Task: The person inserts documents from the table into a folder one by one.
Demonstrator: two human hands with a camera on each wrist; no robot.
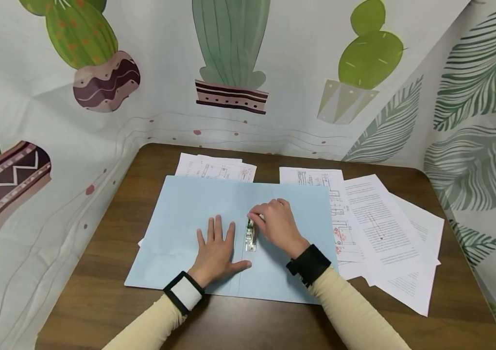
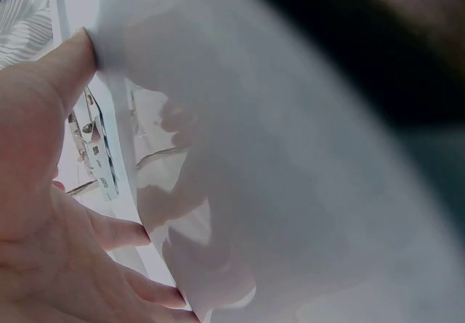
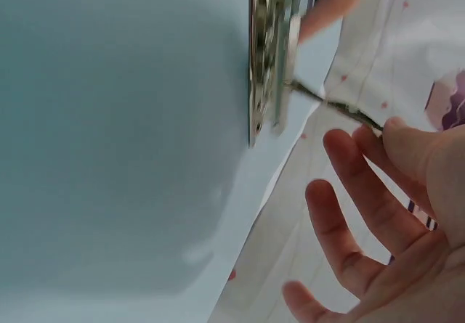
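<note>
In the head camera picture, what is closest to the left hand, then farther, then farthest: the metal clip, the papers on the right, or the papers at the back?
From the left hand:
1. Metal clip, just right of it on the blue folder.
2. Back papers, beyond the folder's far edge.
3. Right-side papers, past the right hand.

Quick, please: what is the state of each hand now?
Left hand: open, pressing flat on the light blue paper folder.
Right hand: pinching the lever of the silver metal clip.

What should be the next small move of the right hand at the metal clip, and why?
Probably lift the lever fully: the right hand pinches the raised lever of the metal clip, the left hand presses the blue folder flat, and the papers lie loose beside it.
</note>
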